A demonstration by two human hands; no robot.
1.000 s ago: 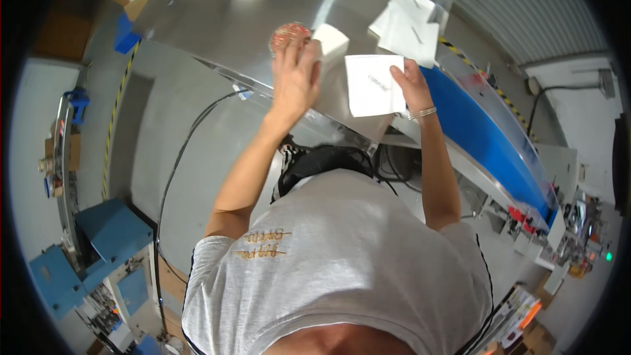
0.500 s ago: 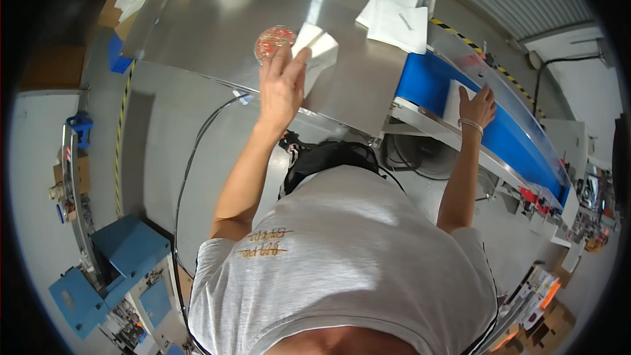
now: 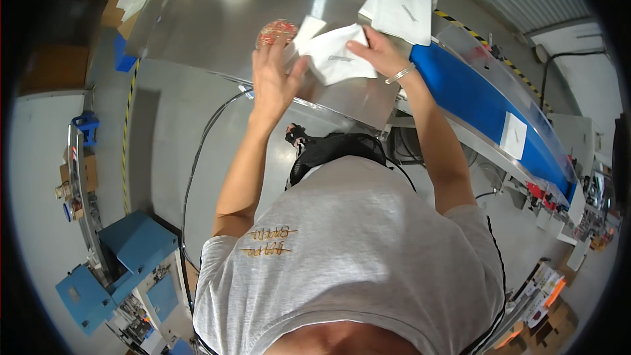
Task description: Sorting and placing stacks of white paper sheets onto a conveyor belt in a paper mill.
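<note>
Over the steel table, my right hand [image 3: 382,54] grips a flat white packet [image 3: 342,56] by its right edge, thumb on top. My left hand [image 3: 273,79] has its fingers stretched out and its thumb apart. Its fingertips reach the near edge of a round, red-speckled object [image 3: 277,33], whose kind I cannot make out. Between that object and the held packet lies another white piece [image 3: 310,30], partly covered; whether my left hand touches it is unclear. A single white packet [image 3: 514,136] lies farther down the blue conveyor belt [image 3: 460,95].
Several white packets [image 3: 402,18] lie overlapping on the table's [image 3: 204,33] right end, beside the conveyor. A clear guard [image 3: 526,102] runs along the belt's far side. An open cardboard box [image 3: 135,0] stands at the upper left. A black cable [image 3: 197,138] trails down the left.
My right hand has moved from the conveyor to the table and taken hold of a white packet. The packet on the belt has shifted down and right. My left hand has moved slightly left.
</note>
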